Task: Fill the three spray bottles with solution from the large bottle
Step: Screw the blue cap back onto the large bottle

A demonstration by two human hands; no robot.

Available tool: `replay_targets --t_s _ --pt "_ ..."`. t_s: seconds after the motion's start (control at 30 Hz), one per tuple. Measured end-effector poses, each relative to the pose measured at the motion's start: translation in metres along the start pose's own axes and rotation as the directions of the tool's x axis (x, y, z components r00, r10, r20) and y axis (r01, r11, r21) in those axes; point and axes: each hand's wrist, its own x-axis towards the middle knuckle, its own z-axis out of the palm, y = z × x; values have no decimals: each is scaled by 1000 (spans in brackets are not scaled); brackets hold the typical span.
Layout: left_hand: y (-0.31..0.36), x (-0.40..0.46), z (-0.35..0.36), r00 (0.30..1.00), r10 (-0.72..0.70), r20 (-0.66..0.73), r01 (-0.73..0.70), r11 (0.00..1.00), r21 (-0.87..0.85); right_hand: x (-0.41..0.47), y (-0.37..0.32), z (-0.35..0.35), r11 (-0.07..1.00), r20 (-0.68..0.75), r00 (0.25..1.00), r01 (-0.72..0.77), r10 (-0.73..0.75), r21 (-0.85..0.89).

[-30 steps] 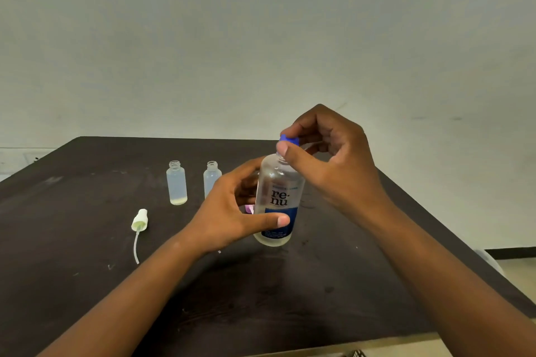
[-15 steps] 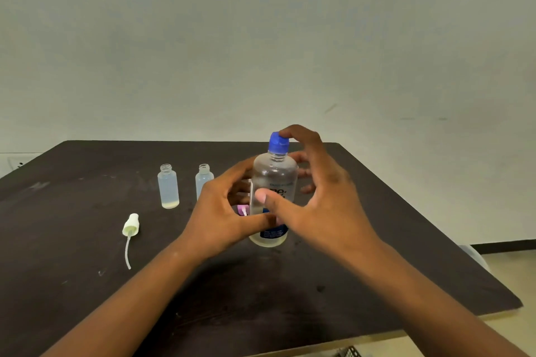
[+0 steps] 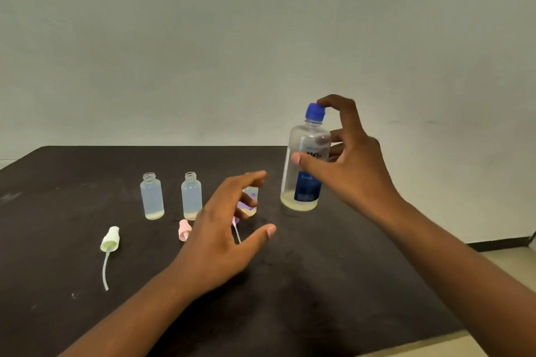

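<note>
The large clear bottle, blue-labelled with its blue cap on, holds a little yellowish liquid at the bottom. My right hand grips it at the right, thumb across the front and index finger on the cap. Two small uncapped spray bottles stand to the left, each with a thin layer of liquid. A third small bottle with purple marks is half hidden behind my left hand, which hovers open over the table with nothing in it.
Three loose spray heads lie on the dark table: a pale green one with a long tube at the left, a pink one, and a purple one mostly under my left hand. A plain wall stands behind.
The blue cap went back on the large bottle. My left hand has let go of it and opened. My right hand has carried the bottle to the right.
</note>
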Motion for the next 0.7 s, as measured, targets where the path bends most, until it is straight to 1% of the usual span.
replay_targets --t_s 0.1,0.2,0.3,0.53,0.7 --pt "-3 1 -1 994 108 -2 -106 983 148 34 36 8 998 -44 998 -43 41 -50" --pt "-6 -1 2 989 140 52 -148 963 224 63 69 26 995 -77 995 -75 69 -67" --pt "-10 -1 3 986 137 91 -154 962 227 88 100 46 990 -99 993 -83 72 -117" --pt "-7 0 3 988 115 104 -137 963 233 133 150 76 972 -159 984 -115 83 -207" --pt "-6 2 1 992 91 90 -108 972 208 147 172 94 963 -163 974 -191 160 -193"
